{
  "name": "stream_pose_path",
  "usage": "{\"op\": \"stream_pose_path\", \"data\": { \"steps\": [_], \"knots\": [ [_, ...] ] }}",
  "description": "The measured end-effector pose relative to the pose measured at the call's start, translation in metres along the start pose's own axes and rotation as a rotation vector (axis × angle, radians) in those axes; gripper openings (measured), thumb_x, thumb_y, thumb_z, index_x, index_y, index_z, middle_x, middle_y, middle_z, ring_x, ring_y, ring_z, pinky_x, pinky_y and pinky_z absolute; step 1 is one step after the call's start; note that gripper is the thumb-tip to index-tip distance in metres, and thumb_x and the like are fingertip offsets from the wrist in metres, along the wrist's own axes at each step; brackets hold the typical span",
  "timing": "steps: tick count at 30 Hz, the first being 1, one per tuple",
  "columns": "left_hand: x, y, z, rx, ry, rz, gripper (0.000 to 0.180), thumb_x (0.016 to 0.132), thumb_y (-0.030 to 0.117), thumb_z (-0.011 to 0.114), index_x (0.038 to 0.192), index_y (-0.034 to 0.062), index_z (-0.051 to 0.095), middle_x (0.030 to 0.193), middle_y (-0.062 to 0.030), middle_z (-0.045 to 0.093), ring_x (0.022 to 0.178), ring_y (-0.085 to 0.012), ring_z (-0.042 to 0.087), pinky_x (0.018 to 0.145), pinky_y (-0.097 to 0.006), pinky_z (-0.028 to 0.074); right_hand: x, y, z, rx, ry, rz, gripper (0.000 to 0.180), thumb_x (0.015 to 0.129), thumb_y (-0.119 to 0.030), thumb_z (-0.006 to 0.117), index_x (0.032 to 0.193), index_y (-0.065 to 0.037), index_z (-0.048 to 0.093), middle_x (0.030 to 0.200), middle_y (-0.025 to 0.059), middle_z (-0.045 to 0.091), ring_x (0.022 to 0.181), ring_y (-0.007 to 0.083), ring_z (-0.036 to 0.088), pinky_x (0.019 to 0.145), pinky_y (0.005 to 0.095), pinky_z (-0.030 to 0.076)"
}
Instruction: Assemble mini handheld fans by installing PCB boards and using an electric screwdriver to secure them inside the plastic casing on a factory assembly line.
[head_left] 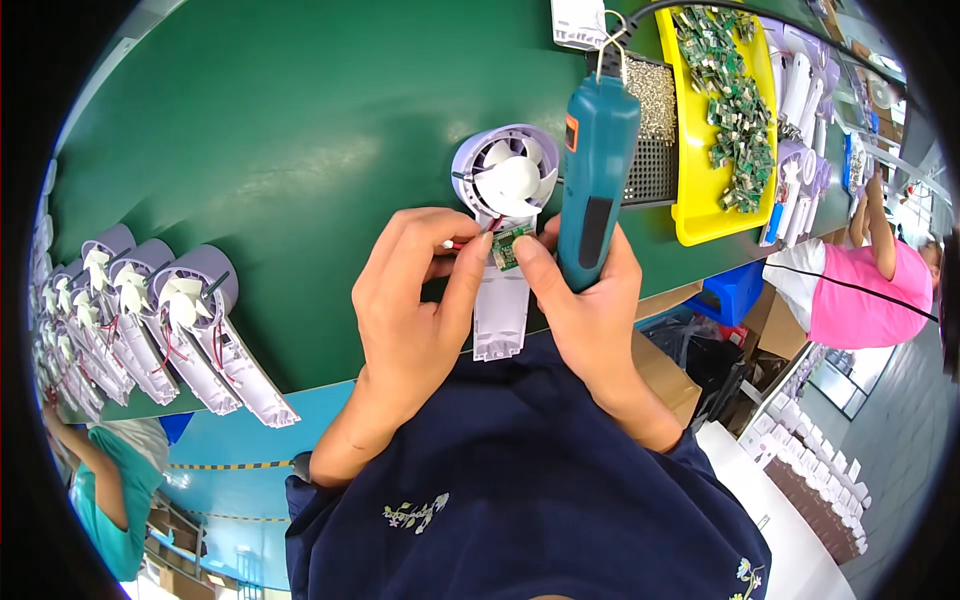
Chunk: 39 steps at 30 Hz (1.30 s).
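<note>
In front of me lies a handheld fan half-shell (pixel 500 310), its round lilac head holding white blades (pixel 510 182). Over its neck, my right hand (pixel 590 310) pinches a small green circuit board (pixel 507 246), thumb on top. Beside it, my left hand (pixel 415 290) is closed on thin red wires with a small white plug (pixel 449 244); its thumb tip meets the board's left edge. A teal electric screwdriver (pixel 598 170) hangs upright from a wire hook and covers part of my right fingers. Whether those fingers touch the screwdriver, I cannot tell.
Several fan half-shells with blades and red wires (pixel 190 300) line the green table's (pixel 270 120) left side. Right of the screwdriver are a black tray of small metal parts (pixel 650 165) and a yellow tray (pixel 690 225) of circuit boards. Co-workers sit at both sides.
</note>
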<state>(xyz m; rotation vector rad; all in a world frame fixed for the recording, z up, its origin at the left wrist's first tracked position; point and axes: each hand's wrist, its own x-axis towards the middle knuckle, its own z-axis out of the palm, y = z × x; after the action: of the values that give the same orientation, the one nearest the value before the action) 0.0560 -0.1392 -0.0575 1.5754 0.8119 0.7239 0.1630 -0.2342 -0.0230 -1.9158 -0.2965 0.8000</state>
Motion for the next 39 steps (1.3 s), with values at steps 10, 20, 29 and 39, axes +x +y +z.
{"op": "stream_pose_path", "data": {
  "steps": [10, 20, 29, 39],
  "knots": [
    [0.0, 0.002, -0.003, 0.052, -0.033, 0.028, 0.014, 0.086, -0.006, 0.069, 0.098, -0.0017, 0.066, 0.094, -0.0099, 0.065, 0.078, -0.0165, 0.067, 0.063, -0.025, 0.057, 0.002, 0.0, 0.002, -0.121, 0.01, -0.117, 0.025, 0.085, -0.011, 0.076, 0.103, 0.0, 0.062, 0.084, 0.0057, 0.069, 0.074, 0.0082, 0.06, 0.066, 0.0263, 0.05],
    [0.003, 0.008, 0.0, -0.028, -0.033, -0.092, 0.015, 0.084, -0.007, 0.069, 0.096, -0.0004, 0.065, 0.097, -0.0078, 0.064, 0.082, -0.0146, 0.068, 0.065, -0.025, 0.058, 0.008, 0.001, -0.001, -0.116, -0.025, -0.142, 0.027, 0.084, -0.012, 0.077, 0.101, 0.0, 0.061, 0.081, 0.0065, 0.068, 0.071, 0.0088, 0.06, 0.066, 0.0273, 0.05],
    [0.006, 0.011, 0.0, -0.075, -0.056, -0.176, 0.015, 0.083, -0.009, 0.067, 0.094, -0.0006, 0.063, 0.098, -0.0063, 0.062, 0.083, -0.0127, 0.067, 0.065, -0.023, 0.056, 0.012, -0.001, -0.005, -0.041, -0.102, -0.106, 0.029, 0.083, -0.013, 0.078, 0.102, 0.0, 0.061, 0.084, 0.0069, 0.071, 0.075, 0.0096, 0.065, 0.068, 0.0278, 0.051],
    [0.005, 0.01, 0.003, -0.091, -0.033, -0.165, 0.015, 0.083, -0.011, 0.066, 0.093, -0.0012, 0.061, 0.098, -0.0067, 0.061, 0.083, -0.0125, 0.065, 0.066, -0.023, 0.055, 0.017, -0.001, -0.008, -0.11, -0.145, -0.111, 0.027, 0.084, -0.013, 0.077, 0.101, 0.002, 0.061, 0.081, 0.0112, 0.07, 0.074, 0.0126, 0.067, 0.065, 0.0294, 0.052]
  ]
}}
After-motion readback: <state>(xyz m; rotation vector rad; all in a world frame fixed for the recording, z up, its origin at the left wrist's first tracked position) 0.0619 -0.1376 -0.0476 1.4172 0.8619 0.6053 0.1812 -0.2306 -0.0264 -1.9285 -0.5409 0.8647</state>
